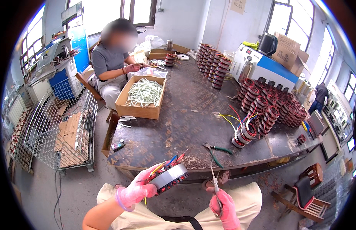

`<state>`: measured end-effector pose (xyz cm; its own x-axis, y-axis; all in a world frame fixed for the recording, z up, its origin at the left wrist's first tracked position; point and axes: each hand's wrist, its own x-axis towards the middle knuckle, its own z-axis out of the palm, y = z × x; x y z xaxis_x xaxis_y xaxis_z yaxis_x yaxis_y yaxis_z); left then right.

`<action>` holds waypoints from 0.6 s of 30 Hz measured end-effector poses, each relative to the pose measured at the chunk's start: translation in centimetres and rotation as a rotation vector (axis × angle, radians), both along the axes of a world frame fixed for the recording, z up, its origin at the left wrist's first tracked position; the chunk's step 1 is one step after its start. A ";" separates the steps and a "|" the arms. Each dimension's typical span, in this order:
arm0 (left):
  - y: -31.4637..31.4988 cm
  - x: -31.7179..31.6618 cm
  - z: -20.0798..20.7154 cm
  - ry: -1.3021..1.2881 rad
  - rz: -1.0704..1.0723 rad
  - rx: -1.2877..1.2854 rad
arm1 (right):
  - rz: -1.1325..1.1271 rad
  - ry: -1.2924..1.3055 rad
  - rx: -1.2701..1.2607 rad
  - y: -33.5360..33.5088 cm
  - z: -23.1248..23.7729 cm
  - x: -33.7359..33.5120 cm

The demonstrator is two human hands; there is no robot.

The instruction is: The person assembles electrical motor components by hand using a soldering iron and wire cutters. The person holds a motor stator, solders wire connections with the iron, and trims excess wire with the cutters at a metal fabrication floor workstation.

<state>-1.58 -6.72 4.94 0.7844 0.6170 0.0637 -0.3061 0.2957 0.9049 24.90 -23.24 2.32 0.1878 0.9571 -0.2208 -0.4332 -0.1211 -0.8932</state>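
My left hand (pixel 137 188), in a pink glove, is closed around a motor stator (pixel 171 179). The stator is a ring with a silver-grey outer band, red and black windings, and yellow, blue and red lead wires (pixel 174 159) rising from it. My right hand (pixel 225 209), also pink-gloved, grips a long slim metal tool (pixel 215 180) whose thin tip points up past the table's front edge; its exact kind is unclear. Beyond that tip, pliers with green handles (pixel 223 149) lie on the table. Both hands are over my lap, apart from each other.
The dark worn table (pixel 178 130) spreads ahead. Stacked stators (pixel 270 101) cover its right side, with a wired stator (pixel 244 134) nearer me. A cardboard box (pixel 141 111) of white sleeves stands left, beside a seated person (pixel 114 61). A wire cage (pixel 63 134) is on the floor.
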 end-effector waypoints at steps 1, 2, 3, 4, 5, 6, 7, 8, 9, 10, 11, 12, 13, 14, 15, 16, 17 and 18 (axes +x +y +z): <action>-0.1 0.1 0.6 0.012 0.000 0.013 | -0.004 0.003 -0.003 -0.1 0.0 0.1; -0.2 0.2 1.0 0.023 0.000 0.026 | -0.007 0.004 -0.002 -0.1 0.0 0.1; -0.2 0.4 0.8 0.007 0.003 0.003 | -0.009 0.006 -0.001 -0.1 0.0 0.1; -0.2 0.6 0.4 -0.008 0.009 -0.019 | -0.009 0.008 0.001 -0.1 0.0 0.1; 0.0 0.6 0.1 -0.014 0.012 -0.030 | -0.007 0.010 0.004 -0.1 0.0 0.1; 0.1 0.5 -0.1 -0.019 0.016 -0.040 | -0.004 0.012 0.008 -0.1 0.0 0.1; 0.3 0.4 -0.4 -0.014 0.015 -0.039 | -0.002 0.014 0.010 -0.1 0.0 0.1; 0.3 0.4 -0.2 -0.017 0.015 -0.034 | 0.002 0.015 0.014 0.0 0.0 0.1; 0.2 0.3 -0.1 -0.019 0.015 -0.029 | 0.007 0.016 0.017 0.0 -0.1 0.1; 0.1 0.6 0.7 -0.032 0.011 -0.020 | 0.008 0.013 0.020 0.0 -0.2 0.2; -0.1 0.7 1.4 -0.045 0.008 -0.011 | 0.007 0.015 0.025 -0.1 -0.3 0.2; -0.1 0.8 2.1 -0.023 0.006 0.007 | 0.007 0.017 0.029 -0.1 -0.4 0.2; -0.1 1.0 2.8 -0.009 0.004 0.026 | 0.007 0.012 0.035 -0.1 -0.4 0.4; -0.2 1.1 3.3 0.005 0.002 0.044 | 0.010 0.014 0.032 -0.1 -0.3 0.5; -0.2 1.0 3.5 0.014 0.011 0.058 | 0.012 0.015 0.028 -0.1 -0.3 0.4; -0.3 0.9 3.7 0.022 0.021 0.071 | 0.015 0.015 0.024 0.0 -0.2 0.3; -0.3 0.7 3.8 0.030 0.030 0.084 | 0.016 -0.006 0.023 0.0 -0.2 0.2; -0.3 1.1 4.1 0.060 0.028 0.092 | 0.016 0.012 0.023 0.1 -0.3 0.5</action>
